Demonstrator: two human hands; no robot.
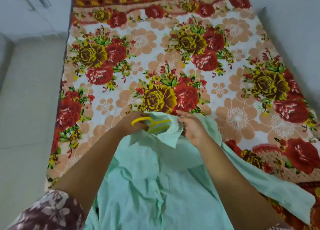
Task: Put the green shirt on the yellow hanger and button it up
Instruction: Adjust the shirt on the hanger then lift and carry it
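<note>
Soft even daylight, blurred edges, wide-angle warp, faint shadows.

Both forearms are reaching forward and slightly inward from the bottom of the view, bare below short patterned sleeves [52, 212]. The left hand [133, 124] is lying palm down with its fingers curling closed around a yellow hanger [152, 124]. The right hand [194, 129] is sitting just across from it, turned so the palm is partly facing inward, its thumb and fingertips pinching the collar of the green shirt [155, 186]. The two hands are nearly meeting, wrists roughly level.
</note>
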